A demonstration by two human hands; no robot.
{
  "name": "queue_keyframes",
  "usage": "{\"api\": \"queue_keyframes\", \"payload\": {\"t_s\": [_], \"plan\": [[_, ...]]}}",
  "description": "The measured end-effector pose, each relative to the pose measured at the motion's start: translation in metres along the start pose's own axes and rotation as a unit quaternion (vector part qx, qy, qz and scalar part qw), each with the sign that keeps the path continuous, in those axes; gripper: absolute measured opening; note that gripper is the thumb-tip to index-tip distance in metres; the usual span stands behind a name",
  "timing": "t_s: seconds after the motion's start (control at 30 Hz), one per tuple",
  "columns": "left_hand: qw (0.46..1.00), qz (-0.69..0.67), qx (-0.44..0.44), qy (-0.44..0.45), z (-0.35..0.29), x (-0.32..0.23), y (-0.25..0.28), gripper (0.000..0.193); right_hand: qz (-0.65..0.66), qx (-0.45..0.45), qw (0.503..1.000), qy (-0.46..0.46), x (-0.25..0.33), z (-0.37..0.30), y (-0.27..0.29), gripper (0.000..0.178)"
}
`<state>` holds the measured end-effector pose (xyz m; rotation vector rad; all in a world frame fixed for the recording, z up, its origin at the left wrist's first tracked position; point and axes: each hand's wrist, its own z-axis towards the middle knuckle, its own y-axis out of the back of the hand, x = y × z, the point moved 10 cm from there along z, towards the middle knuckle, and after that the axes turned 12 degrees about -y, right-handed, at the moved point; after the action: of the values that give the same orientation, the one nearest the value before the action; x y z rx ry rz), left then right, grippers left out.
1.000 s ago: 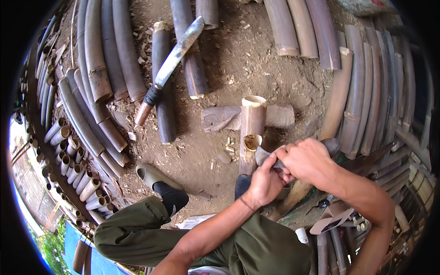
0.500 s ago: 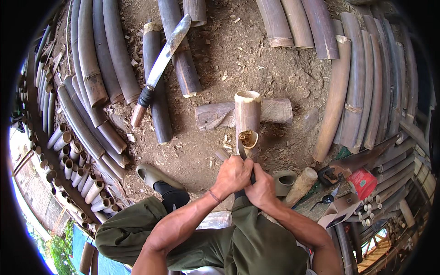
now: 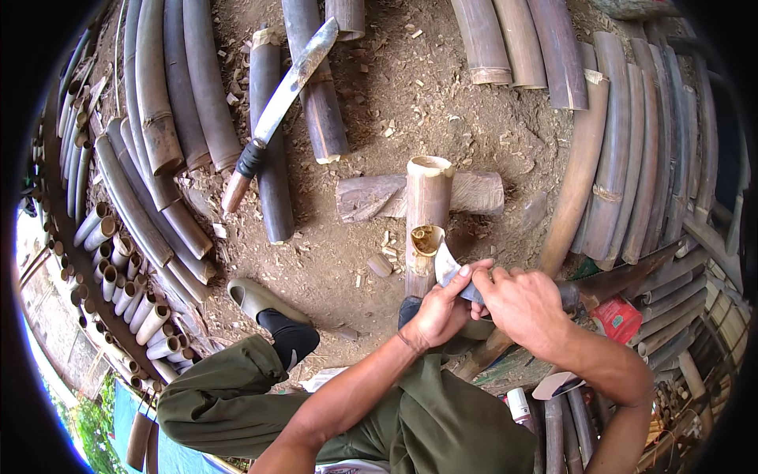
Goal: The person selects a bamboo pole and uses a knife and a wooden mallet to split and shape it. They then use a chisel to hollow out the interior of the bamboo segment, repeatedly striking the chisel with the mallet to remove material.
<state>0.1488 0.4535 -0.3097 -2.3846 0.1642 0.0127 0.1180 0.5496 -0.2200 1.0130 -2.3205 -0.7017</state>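
Note:
A short bamboo tube [image 3: 430, 201] lies across a wooden block [image 3: 482, 193] in front of me, its cut end pointing away. On its near part is a scooped opening [image 3: 427, 239] with curled shavings inside. A knife [image 3: 446, 265] has its bright blade beside this opening, angled back toward my hands. My left hand [image 3: 442, 314] is closed on the knife, thumb up near the base of the blade. My right hand [image 3: 525, 308] wraps over the knife's dark handle, which pokes out past its far side. The grip is partly hidden by the fingers.
A large machete [image 3: 292, 87] rests over dark bamboo lengths at the upper left. Long bamboo poles [image 3: 612, 158] line the right, and short tubes [image 3: 130, 296] are stacked at the left. A saw [image 3: 632, 276] and a red packet [image 3: 617, 317] lie right. Wood chips cover the ground.
My hands have moved right and turned, swinging the knife from upright to a slant, its blade now flat to view. My right elbow has swung out to the right.

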Motion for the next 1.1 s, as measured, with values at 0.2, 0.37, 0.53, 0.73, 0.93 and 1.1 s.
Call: {"api": "queue_keyframes", "payload": {"t_s": [0.2,0.37,0.53,0.73,0.93,1.1], "plan": [[0.992,0.1,-0.081,0.004,-0.013,-0.012,0.021,0.044,0.112,0.076,0.991,0.019,0.004,0.004,-0.027,0.031],[0.87,0.471,-0.142,-0.024,-0.034,-0.074,0.048,0.032,0.373,0.007,0.924,-0.086,0.028,0.0,-0.076,0.047],[0.896,0.425,-0.117,-0.056,-0.042,-0.077,0.027,0.035,0.331,-0.044,0.942,-0.034,0.033,-0.011,-0.046,0.051],[0.999,0.008,-0.032,0.011,-0.003,-0.002,0.007,0.045,0.03,0.008,0.999,-0.02,0.007,0.001,-0.003,0.027],[0.967,0.223,-0.126,0.02,-0.02,-0.03,0.033,0.042,0.191,0.104,0.975,-0.052,0.008,0.007,-0.04,0.037],[0.839,0.539,-0.064,-0.03,-0.022,-0.075,0.04,0.042,0.38,0.051,0.913,-0.139,0.021,0.005,-0.077,0.04]]}}
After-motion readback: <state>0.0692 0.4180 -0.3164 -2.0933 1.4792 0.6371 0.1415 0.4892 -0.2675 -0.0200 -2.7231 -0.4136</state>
